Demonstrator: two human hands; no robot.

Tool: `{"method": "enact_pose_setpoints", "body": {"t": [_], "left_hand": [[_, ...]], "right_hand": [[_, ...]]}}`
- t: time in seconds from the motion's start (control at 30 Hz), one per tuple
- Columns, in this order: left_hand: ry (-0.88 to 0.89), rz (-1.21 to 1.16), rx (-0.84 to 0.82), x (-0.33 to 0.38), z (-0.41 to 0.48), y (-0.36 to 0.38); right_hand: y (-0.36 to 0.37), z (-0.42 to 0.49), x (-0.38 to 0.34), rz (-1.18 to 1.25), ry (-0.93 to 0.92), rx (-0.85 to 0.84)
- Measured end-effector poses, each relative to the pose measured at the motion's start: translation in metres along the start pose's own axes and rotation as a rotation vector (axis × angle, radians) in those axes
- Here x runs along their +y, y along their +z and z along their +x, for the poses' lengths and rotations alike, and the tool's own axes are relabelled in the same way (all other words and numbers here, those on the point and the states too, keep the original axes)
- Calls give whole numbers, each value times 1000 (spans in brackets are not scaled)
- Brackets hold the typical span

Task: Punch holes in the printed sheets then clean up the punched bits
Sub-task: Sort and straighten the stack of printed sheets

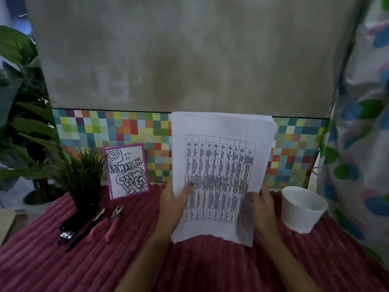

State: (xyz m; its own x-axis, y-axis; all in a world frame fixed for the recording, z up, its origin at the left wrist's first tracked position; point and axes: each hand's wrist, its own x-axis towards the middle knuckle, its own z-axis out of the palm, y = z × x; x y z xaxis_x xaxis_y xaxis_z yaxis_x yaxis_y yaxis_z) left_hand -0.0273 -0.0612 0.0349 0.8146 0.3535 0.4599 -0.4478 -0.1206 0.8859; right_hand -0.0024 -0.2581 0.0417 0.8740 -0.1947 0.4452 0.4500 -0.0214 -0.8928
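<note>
Both forearms rise from the near edge over a pink ribbed cloth (210,266) and hold a stack of white printed sheets (221,165) upright at centre, its printed table facing the camera and its lower edge just above the cloth. The left hand (173,200) grips the stack's lower left edge, thumb laid across the printed face and fingers hidden behind the paper. The right hand (262,209) grips the lower right edge; its fingers curl at the margin, and a grey shape at that edge cannot be told as thumb or shadow. The print is too small to read. Right of the hands stands a white paper cup (303,209), its contents unclear. At left lie a pink-handled plier-like tool (113,221), a black pen (84,231) and a dark metal-tipped device (67,233), indistinct in low light, near a small potted grass plant (82,178) and a pink-framed doodle card (127,171).
</note>
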Motion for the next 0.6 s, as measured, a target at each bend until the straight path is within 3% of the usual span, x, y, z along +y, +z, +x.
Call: {"method": "enact_pose_setpoints", "body": {"t": [0.2,0.43,0.6], "left_hand": [[-98,63,-46,9,9,-4],[-615,322,-331,-19,-15,-18],[-565,505,-246,-44,-33,-18]], "right_hand": [[-12,12,-26,-131,73,-92],[-32,-20,7,-270,465,-153],[-35,-38,50,-396,492,-183]]}}
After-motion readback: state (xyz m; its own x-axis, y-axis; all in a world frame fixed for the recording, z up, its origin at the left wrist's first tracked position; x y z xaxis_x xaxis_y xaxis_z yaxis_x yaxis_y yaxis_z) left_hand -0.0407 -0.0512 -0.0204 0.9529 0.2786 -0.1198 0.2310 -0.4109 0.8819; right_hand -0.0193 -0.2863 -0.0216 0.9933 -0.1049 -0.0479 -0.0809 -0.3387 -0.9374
